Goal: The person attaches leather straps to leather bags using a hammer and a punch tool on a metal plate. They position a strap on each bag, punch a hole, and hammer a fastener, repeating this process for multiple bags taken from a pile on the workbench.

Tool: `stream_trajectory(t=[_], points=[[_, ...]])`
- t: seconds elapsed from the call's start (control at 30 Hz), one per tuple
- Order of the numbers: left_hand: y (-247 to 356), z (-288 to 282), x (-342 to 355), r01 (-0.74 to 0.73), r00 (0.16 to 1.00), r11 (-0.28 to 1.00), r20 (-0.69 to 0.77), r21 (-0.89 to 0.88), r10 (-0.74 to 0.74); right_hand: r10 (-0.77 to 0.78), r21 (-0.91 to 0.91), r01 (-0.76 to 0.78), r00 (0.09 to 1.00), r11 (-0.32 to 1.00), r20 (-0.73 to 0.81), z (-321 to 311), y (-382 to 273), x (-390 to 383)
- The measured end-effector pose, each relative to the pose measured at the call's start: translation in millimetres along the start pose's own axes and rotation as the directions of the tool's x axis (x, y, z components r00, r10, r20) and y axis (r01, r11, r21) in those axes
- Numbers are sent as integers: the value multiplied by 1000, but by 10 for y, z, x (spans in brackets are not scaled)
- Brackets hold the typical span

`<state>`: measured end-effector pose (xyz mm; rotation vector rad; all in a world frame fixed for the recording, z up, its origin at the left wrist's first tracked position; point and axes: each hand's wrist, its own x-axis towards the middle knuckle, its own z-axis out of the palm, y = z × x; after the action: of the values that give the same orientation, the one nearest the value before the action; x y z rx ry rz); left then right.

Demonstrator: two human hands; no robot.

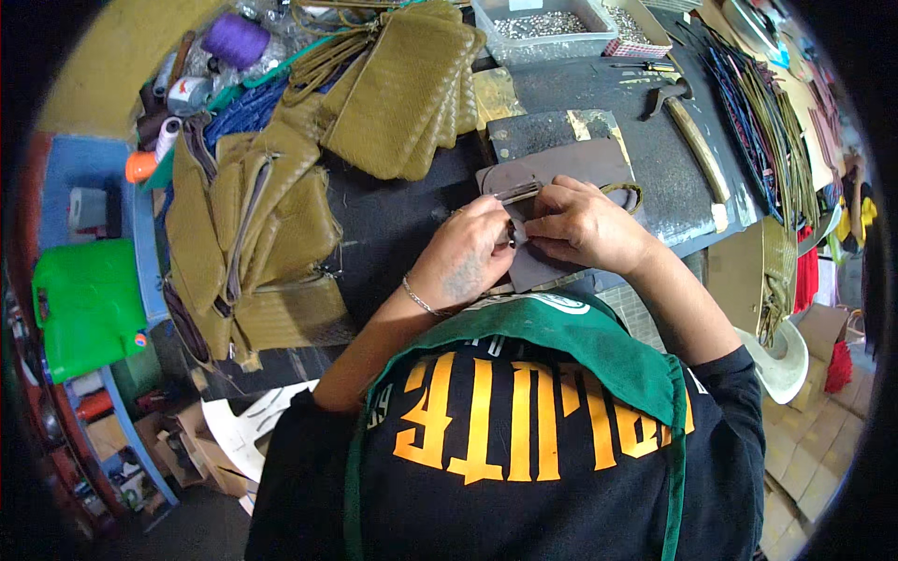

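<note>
My two hands meet over a flat grey-brown sheet (603, 161) on the bench. My left hand (468, 248) has its fingers closed near a small dark part and a pale grey scrap, mostly covered by the fingertips. From the other side, my right hand (589, 229) pinches at the same spot, thumb and forefinger together. What exactly each hand grips is too small and hidden to name. A thin light-coloured strip (517, 193) shows just beyond the fingertips. Beside my right hand curls an olive strap loop (624, 194).
Olive woven pouches lie in a stack (398, 103) and a loose pile (299, 206) to the left. A hammer (697, 145) rests at right, beside bundled straps (776, 131). A clear bin (552, 51) of small metal pieces and a purple thread spool (236, 40) stand at the back.
</note>
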<state>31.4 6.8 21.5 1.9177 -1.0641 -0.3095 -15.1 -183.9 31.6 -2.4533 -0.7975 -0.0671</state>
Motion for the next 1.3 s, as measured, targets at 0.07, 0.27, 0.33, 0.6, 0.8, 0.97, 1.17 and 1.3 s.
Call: stream_trajectory(t=[0.07, 0.27, 0.33, 0.6, 0.8, 0.97, 1.17, 1.3], points=[[-39, 20, 1, 17, 1000, 1000, 12, -16, -17, 26, 3, -26, 1000, 1000, 5, -28, -25, 5], [-28, 21, -19, -75, 996, 997, -43, 22, 76, 45, -19, -44, 999, 999, 8, -42, -46, 29], [-15, 38, -5, -72, 996, 997, -53, 25, 73, 77, -19, -76, 996, 997, 39, -46, -41, 19], [-6, 110, -15, -108, 992, 987, -52, 116, 114, 27, -10, -27, 1000, 1000, 14, -58, -8, -27], [17, 110, -28, -69, 997, 994, -37, 87, 72, -48, -45, 51, 996, 998, 76, -133, 17, 24], [27, 113, -15, -88, 993, 986, -63, 141, 98, -77, -75, 84, 993, 994, 87, -149, 38, 34], [-9, 164, -86, 47, 993, 998, -107, 31, -44, -83, -9, 86, 985, 996, 153, -135, 93, 66], [-14, 150, -75, 5, 996, 1000, -89, 24, -3, -74, -10, 76, 992, 997, 99, -111, 101, 52]])
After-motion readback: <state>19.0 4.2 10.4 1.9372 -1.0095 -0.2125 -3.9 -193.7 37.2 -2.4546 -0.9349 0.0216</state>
